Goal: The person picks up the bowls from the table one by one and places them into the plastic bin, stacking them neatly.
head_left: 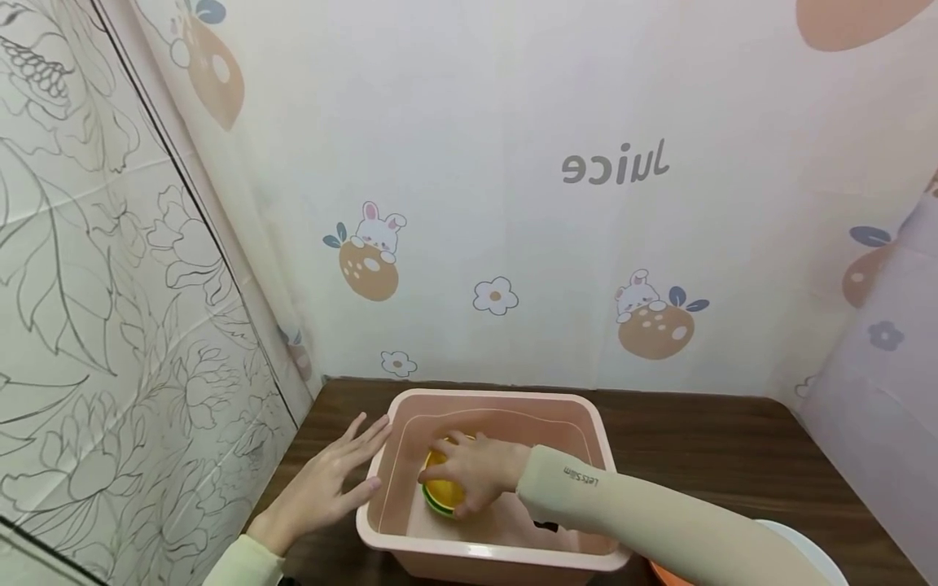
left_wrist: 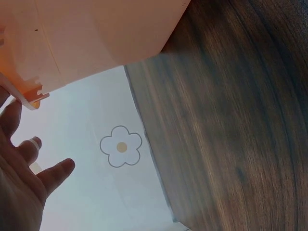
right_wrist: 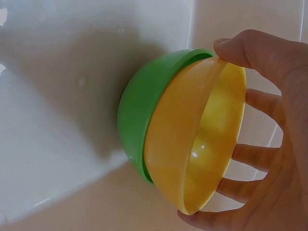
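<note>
A cream fabric sleeve with dark lettering (head_left: 659, 509) lies nearest the head camera, covering the right forearm as it reaches across the rim of a pale pink, rectangular plastic tub (head_left: 479, 550). At its end, the right hand (head_left: 479, 472) has its grip spread around the rim of a round yellow plastic bowl (right_wrist: 175, 130), thumb on one side and fingertips along the other. The yellow bowl sits nested in a round green plastic bowl (right_wrist: 137, 113), its rim standing above the green one. Both bowls are inside the tub, toward its left side; whether the green one touches the tub's floor cannot be told.

The left hand (head_left: 330, 484) has its grip loose and wide, fingers extended, the foremost ones touching the tub's left rim. A pale sleeve (head_left: 245, 563) covers that wrist.

The tub stands on a dark brown wood-grain counter (head_left: 703, 448). At the lower right, an orange object (head_left: 665, 575) and a white, curved-edged object (head_left: 806, 544) show partly from behind the right sleeve. Behind the counter hangs a white wall covering (head_left: 469, 122) printed with rabbits, orange-brown fruit and flowers.
</note>
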`<state>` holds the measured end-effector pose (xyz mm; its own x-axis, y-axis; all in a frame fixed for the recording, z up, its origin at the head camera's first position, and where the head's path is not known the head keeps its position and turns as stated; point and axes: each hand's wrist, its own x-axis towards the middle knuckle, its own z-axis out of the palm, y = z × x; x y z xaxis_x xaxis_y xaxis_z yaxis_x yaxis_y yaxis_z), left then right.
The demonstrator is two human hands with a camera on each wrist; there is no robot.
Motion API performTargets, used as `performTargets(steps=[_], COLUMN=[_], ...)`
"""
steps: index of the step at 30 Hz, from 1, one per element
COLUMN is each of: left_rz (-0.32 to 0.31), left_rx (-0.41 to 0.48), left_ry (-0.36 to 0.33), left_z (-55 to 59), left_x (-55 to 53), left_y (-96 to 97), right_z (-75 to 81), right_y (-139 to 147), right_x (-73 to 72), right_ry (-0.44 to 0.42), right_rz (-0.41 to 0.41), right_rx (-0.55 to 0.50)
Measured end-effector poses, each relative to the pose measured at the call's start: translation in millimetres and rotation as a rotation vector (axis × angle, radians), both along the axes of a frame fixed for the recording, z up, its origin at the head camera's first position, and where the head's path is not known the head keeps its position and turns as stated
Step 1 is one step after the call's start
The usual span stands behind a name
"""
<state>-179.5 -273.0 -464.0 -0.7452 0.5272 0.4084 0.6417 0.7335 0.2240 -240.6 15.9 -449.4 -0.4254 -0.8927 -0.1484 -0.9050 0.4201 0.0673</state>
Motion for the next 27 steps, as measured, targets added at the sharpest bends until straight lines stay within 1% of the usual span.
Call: performTargets(steps=[3,9,14,19,27], left_rz=[-0.003,-0.004,0.000,0.001,-0.005], left_rx=[-0.001,0.003,-0.001,0.003,0.005], left_ry=[0.004,-0.006,0.003,0.007,0.016], left_z=[0.8,0.7,-0.1,-1.2,0.4], left_x=[-0.8,-0.2,0.7,2.4,0.5], left_y=[1.0,1.8,0.6,-0.1,0.6], right_z=[-0.9,-3.3,-6.2,-8.5,-7.3], right_y=[-0.9,-3.3,-5.5,-6.8,-5.8], right_x=[-0.5,-1.6,-1.8,-2.5,-1.6], right_ry=[0.007,-0.006,-0.004,-0.026,-0.036], right_rz=[0.004,-0.021,-0.003,-0.004,-0.023], right_rx=[0.009,0.021,0.019,0.025,0.038])
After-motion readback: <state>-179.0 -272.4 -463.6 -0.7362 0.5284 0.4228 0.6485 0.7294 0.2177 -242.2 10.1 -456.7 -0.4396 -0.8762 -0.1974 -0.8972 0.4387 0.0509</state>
